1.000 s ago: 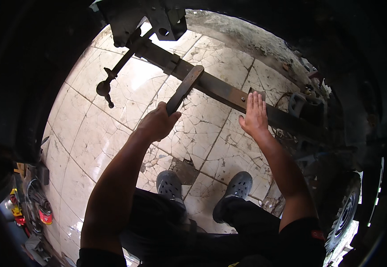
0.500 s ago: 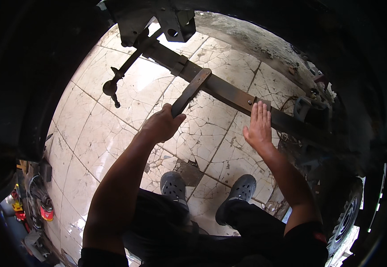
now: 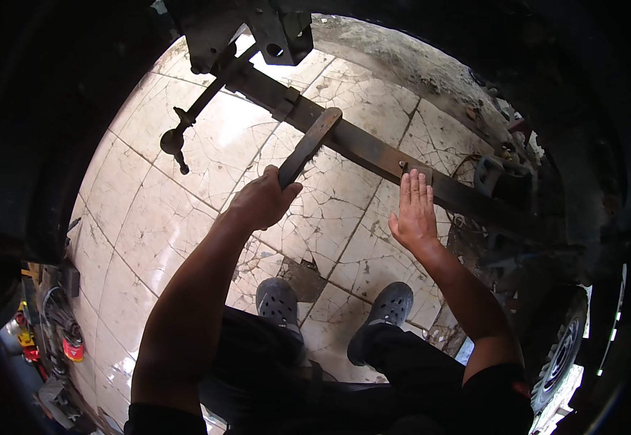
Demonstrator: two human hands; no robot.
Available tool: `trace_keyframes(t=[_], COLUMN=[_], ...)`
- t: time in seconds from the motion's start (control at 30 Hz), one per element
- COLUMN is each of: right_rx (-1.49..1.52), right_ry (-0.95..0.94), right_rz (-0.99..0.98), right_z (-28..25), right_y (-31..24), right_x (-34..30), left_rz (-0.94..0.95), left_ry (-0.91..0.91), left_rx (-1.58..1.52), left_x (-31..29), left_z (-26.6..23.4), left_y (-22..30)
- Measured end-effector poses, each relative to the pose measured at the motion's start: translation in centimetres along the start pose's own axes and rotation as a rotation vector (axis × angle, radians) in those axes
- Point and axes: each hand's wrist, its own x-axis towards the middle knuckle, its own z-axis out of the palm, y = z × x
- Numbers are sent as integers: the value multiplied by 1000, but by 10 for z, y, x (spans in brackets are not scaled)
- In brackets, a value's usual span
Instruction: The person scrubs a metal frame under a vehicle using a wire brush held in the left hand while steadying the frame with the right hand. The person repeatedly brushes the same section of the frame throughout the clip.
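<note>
A long dark metal beam (image 3: 362, 148) with rusty patches runs slantwise across the view, from the upper left to the right. My left hand (image 3: 263, 199) is wrapped round the handle of a wire brush (image 3: 309, 148). The brush's far end lies over the beam, bristles facing down and right. Farther right, my right hand (image 3: 415, 216) is flat, fingers stretched, with the fingertips on the beam beside a small bolt (image 3: 403, 164). A small flat brownish piece shows by those fingertips; I cannot tell whether it is loose or part of the beam.
A rod with a ball-shaped joint (image 3: 172, 141) sticks out at the beam's left end, below a dark bracket (image 3: 275, 51). Cracked pale tiles (image 3: 185, 217) cover the floor. A tyre (image 3: 565, 348) stands at lower right. Tools and a red can (image 3: 73, 349) lie at lower left.
The whole view has shifted slightly. My right hand has slid a little toward me and left along the beam; the left hand keeps its grip on the wire brush.
</note>
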Motion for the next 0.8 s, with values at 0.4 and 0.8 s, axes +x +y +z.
trace_keyframes(t=[0.4,0.8], right_rx=[34,55], right_ry=[-6,-3], right_rz=[37,32], right_z=[0,5], right_y=[4,8], right_x=[14,18], left_rz=[20,67], left_ry=[-10,66], left_rx=[-2,81], left_x=[-1,0], left_z=[-1,3], left_y=[-6,-10])
